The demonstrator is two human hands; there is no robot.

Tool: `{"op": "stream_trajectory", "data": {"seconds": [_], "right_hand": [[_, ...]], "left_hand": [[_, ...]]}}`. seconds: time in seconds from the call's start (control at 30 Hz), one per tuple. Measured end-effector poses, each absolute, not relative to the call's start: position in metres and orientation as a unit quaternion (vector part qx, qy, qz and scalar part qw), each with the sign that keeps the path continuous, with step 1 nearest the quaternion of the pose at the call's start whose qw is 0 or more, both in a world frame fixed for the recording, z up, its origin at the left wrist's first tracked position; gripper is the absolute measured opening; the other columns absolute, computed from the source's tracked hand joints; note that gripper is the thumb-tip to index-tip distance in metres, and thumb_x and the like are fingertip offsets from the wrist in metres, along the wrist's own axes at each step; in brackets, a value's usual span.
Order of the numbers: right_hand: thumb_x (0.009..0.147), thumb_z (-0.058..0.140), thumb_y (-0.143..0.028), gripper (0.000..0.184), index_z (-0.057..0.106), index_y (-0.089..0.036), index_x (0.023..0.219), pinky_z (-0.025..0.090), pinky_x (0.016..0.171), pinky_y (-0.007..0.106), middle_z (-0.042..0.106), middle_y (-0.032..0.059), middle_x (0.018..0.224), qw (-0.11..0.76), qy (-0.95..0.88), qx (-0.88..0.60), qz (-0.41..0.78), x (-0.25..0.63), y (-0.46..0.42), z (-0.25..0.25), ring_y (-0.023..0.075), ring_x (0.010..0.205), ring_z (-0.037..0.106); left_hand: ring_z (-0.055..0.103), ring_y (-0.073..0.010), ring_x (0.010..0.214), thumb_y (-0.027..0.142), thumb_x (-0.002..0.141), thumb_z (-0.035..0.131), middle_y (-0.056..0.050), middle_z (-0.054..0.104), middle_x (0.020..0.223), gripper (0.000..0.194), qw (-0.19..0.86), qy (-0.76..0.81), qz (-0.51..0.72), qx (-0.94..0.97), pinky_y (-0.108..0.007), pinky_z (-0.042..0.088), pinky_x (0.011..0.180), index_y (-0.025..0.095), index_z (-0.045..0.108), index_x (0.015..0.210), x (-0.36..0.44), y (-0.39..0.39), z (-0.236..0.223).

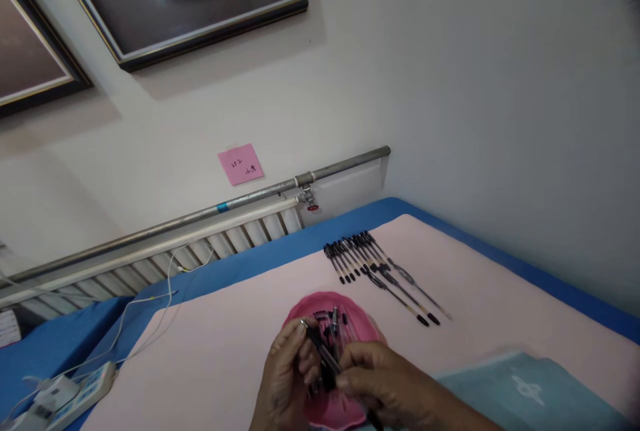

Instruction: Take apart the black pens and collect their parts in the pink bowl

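A dark pen (323, 349) is held slantwise over a pink scalloped bowl (314, 298). My left hand (284, 370) pinches its upper end, where a small silvery tip shows at the thumb. Lower down the barrel, my right hand (383, 378) grips the same pen between thumb and fingers. Inside the bowl lie clear and black pen parts (336, 322), partly covered by my hands. Beyond it on the pink sheet, several capped black pens (350, 254) form a slanting row. A few longer, seemingly unassembled pens (403, 294) lie just nearer, at the row's right end.
A teal cloth or bag (530, 391) lies at the lower right on the pink table sheet (200, 351). White cables run to a power strip (83, 394) at the lower left. A radiator (240, 234) and pipe (345, 164) line the wall behind the blue-edged table.
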State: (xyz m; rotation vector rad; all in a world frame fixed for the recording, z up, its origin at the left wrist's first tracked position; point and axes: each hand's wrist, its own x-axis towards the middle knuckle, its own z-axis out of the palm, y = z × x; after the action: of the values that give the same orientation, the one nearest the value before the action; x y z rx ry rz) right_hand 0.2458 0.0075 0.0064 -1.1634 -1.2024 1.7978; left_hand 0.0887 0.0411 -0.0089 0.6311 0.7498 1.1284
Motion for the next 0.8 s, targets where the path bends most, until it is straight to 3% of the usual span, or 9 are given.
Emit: {"op": "stream_trajectory", "data": {"seconds": [0.1, 0.27, 0.4, 0.63, 0.73, 0.8], "right_hand": [[0.059, 0.056, -0.017, 0.010, 0.047, -0.018, 0.061, 0.026, 0.047, 0.020, 0.043, -0.0067, 0.052, 0.358, -0.528, -0.480, 0.602, 0.251, 0.012, 0.004, 0.0072, 0.049, 0.037], [0.058, 0.055, -0.009, 0.016, 0.042, -0.019, 0.057, 0.027, 0.049, 0.022, 0.041, -0.0061, 0.054, 0.334, -0.586, -0.549, 0.494, 0.253, 0.011, 0.010, 0.0090, 0.054, 0.038], [0.059, 0.054, -0.009, 0.018, 0.040, -0.019, 0.055, 0.026, 0.050, 0.022, 0.043, -0.0056, 0.054, 0.316, -0.614, -0.589, 0.420, 0.250, 0.008, 0.013, 0.0093, 0.054, 0.040], [0.057, 0.056, -0.009, 0.018, 0.041, -0.019, 0.054, 0.025, 0.048, 0.022, 0.044, -0.0056, 0.053, 0.288, -0.613, -0.601, 0.424, 0.255, 0.011, 0.008, 0.0091, 0.054, 0.040], [0.060, 0.056, -0.011, 0.016, 0.043, -0.019, 0.055, 0.026, 0.049, 0.021, 0.043, -0.0062, 0.054, 0.303, -0.610, -0.581, 0.446, 0.259, 0.014, 0.009, 0.0092, 0.055, 0.040], [0.063, 0.056, -0.012, 0.015, 0.044, -0.019, 0.057, 0.027, 0.050, 0.021, 0.043, -0.0064, 0.054, 0.315, -0.601, -0.563, 0.472, 0.260, 0.015, 0.010, 0.0090, 0.055, 0.041]], "left_hand": [[0.026, -0.0004, 0.038, 0.034, 0.061, 0.078, 0.010, 0.034, 0.044, 0.033, 0.716, 0.361, 0.513, 0.308, -0.013, 0.019, 0.036, 0.011, 0.065, 0.081, 0.091, 0.042, -0.012], [0.028, -0.0011, 0.037, 0.038, 0.061, 0.077, 0.010, 0.037, 0.044, 0.037, 0.686, 0.384, 0.523, 0.330, -0.014, 0.022, 0.035, 0.010, 0.064, 0.082, 0.098, 0.042, -0.018], [0.028, -0.0013, 0.036, 0.038, 0.060, 0.078, 0.010, 0.037, 0.044, 0.033, 0.669, 0.393, 0.544, 0.321, -0.014, 0.022, 0.035, 0.014, 0.056, 0.066, 0.102, 0.043, -0.020], [0.026, -0.0014, 0.037, 0.036, 0.056, 0.080, 0.012, 0.033, 0.041, 0.044, 0.599, 0.441, 0.606, 0.281, -0.014, 0.022, 0.036, 0.017, 0.040, 0.053, 0.085, 0.048, -0.010], [0.040, -0.0039, 0.042, 0.037, 0.051, 0.082, 0.009, 0.045, 0.044, 0.039, 0.574, 0.493, 0.543, 0.364, -0.016, 0.033, 0.042, 0.015, 0.050, 0.056, 0.080, 0.048, -0.009], [0.046, -0.0062, 0.046, 0.037, 0.049, 0.083, 0.007, 0.052, 0.050, 0.040, 0.565, 0.507, 0.510, 0.404, -0.017, 0.036, 0.045, 0.014, 0.060, 0.071, 0.081, 0.047, -0.010]]}}
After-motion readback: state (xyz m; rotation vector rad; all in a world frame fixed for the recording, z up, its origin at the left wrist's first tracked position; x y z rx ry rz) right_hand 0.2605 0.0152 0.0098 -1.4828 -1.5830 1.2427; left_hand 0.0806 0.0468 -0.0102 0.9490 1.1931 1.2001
